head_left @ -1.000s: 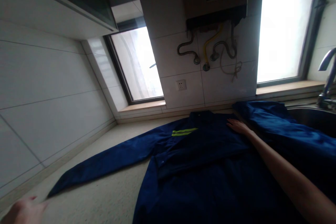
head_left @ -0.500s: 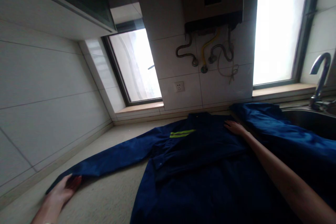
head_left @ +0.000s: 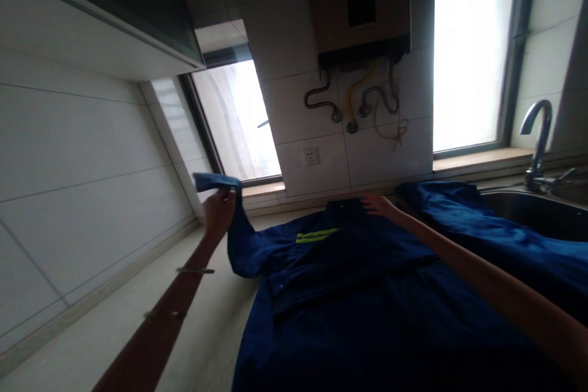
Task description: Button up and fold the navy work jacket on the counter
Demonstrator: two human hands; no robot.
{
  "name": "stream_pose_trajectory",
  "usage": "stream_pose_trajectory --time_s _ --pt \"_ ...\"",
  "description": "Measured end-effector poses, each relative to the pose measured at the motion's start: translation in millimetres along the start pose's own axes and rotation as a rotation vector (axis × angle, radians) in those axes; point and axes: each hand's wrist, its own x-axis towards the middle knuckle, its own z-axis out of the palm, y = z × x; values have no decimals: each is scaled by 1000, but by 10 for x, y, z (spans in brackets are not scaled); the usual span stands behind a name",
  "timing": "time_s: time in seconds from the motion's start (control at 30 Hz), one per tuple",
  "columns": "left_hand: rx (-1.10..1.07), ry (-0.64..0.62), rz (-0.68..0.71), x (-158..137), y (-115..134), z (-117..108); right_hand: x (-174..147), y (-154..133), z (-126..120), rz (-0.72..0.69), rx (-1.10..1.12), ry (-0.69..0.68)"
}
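Note:
A dark blue work jacket (head_left: 349, 294) with a yellow-green stripe on its chest lies spread on the counter, collar toward the wall. My left hand (head_left: 220, 211) is closed on the end of its left-side sleeve (head_left: 243, 245), which it holds up off the counter, bent upward with the cuff end hanging over to the left. By the collar, my right hand (head_left: 380, 206) rests on the jacket's shoulder area, fingers stretched out and apart. Right of the jacket lies a second blue garment (head_left: 487, 226), crumpled, reaching toward the sink.
The pale counter (head_left: 206, 331) runs along tiled walls. At the right stands a faucet (head_left: 537, 141) over a dark sink (head_left: 542, 214). A water heater (head_left: 362, 6) with pipes hangs above a wall socket (head_left: 311, 156). An overhead cabinet (head_left: 114, 18) juts out at upper left.
My left hand has lifted the sleeve end off the counter and carried it up and to the right. My right hand has slid left toward the collar.

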Motion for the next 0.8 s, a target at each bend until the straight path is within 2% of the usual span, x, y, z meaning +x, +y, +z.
stream_pose_trajectory --time_s 0.07,0.13,0.23,0.27,0.33,0.43,0.5,0.67,0.73,0.8 --pt "-104 -152 239 -266 630 101 -261 -400 25 46 551 -226" --pt "-186 -328 470 -727 1096 211 -582 -711 13 149 962 -418" --pt "-240 -647 781 -1542 1437 342 -1037 -904 -46 390 1219 -462" --pt "-243 -735 830 -1786 1478 366 -1162 -891 -66 465 1246 -450" --pt "-245 -822 835 -2173 1505 387 -1367 -782 -96 602 1249 -454" --pt "-247 -763 809 -2503 1538 391 -1587 -544 -109 771 1195 -503" --pt "-254 -672 865 -2619 1601 408 -1698 -441 -105 797 1154 -515" --pt "-239 -389 1103 -2828 1802 567 -1888 -519 -125 608 1031 -406" --pt "-192 -303 1124 -2877 1837 640 -1921 -595 -150 540 929 -391" --pt "-140 -283 1132 -2892 1831 682 -1935 -639 -182 501 786 -377"
